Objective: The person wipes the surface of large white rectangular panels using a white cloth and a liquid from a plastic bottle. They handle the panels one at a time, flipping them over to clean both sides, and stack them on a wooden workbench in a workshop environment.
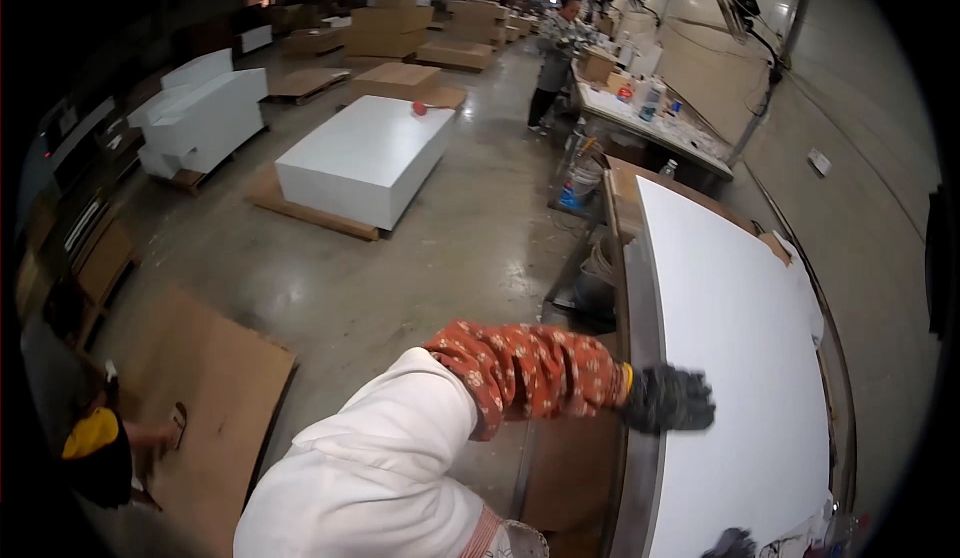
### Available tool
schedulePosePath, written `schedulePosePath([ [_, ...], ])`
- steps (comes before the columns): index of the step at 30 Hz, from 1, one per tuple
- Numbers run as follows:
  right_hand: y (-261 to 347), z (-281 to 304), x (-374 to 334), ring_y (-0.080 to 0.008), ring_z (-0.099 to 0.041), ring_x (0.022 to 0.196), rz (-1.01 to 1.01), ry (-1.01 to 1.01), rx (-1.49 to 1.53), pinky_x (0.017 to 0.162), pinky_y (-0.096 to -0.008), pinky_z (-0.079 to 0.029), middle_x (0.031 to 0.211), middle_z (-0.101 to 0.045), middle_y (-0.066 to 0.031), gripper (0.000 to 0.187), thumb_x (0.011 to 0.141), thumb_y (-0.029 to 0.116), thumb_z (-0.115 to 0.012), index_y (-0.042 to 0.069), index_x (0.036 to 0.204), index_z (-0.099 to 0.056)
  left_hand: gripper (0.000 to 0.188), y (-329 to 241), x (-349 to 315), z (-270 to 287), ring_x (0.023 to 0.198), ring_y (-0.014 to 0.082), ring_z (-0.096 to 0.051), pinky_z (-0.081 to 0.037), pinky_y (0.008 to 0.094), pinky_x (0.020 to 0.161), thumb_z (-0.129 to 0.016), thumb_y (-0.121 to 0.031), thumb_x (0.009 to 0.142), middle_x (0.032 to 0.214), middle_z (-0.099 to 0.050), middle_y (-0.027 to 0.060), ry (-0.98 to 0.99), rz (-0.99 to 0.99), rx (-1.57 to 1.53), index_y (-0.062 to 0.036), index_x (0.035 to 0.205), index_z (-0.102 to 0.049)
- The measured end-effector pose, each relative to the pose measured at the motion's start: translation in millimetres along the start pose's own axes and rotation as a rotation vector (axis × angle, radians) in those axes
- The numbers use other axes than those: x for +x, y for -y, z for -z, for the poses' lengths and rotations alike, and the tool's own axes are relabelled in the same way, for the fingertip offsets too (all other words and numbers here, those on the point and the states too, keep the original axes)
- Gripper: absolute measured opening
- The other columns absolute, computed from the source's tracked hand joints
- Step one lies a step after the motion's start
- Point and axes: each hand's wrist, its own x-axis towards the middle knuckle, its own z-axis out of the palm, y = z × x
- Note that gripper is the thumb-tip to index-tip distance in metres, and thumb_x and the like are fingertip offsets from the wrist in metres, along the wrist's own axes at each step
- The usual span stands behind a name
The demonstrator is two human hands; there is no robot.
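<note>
A large white panel (740,358) lies on a workbench along my right side. My left hand (672,399), in a dark glove with a yellow cuff, is over the panel's left edge; its fingers point right and look stretched out, slightly smeared by motion. An orange patterned sleeve (530,373) covers that forearm. At the lower edge of the view, only part of my right hand (735,544) shows, also dark-gloved, over the near part of the panel. Its fingers cannot be made out, nor whether it holds anything.
A white block-shaped piece (365,153) sits on a board on the floor, a red item (419,109) on top. Beyond my bench, a person (553,63) stands at a cluttered table (650,123). Another person (100,438) is at lower left beside a brown board (215,408). A wall fan (735,8) hangs right.
</note>
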Motion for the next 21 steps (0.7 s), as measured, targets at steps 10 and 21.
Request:
schedulePosePath([
  [10, 97.1, -18.3, -56.5, -0.0291, -0.048, 0.117, -0.483, -0.328, 0.218, 0.097, -0.0368, -0.038, 0.130, -0.049, -0.0142, 0.038, 0.094, 0.019, -0.048, 0.003, 0.128, -0.048, 0.042, 58.4, 9.4, 6.2, 0.109, 0.0357, -0.051, -0.038, 0.0498, 0.100, -0.047, -0.018, 0.084, 0.121, -0.050, 0.0233, 0.123, -0.044, -0.337, 0.0003, 0.121, -0.048],
  [21, 149.1, -57.6, -125.8, -0.0329, -0.035, 0.132, -0.782, -0.514, -0.092, 0.108, -0.0398, -0.031, 0.142, -0.038, -0.0160, 0.050, 0.092, 0.020, -0.051, 0.005, 0.138, -0.039, 0.079, 46.6, 13.3, 21.0, 0.134, 0.0333, -0.032, -0.023, 0.0461, 0.113, -0.065, -0.008, 0.073, 0.145, -0.034, 0.0176, 0.313, -0.054, -0.190, -0.0099, 0.143, -0.030],
])
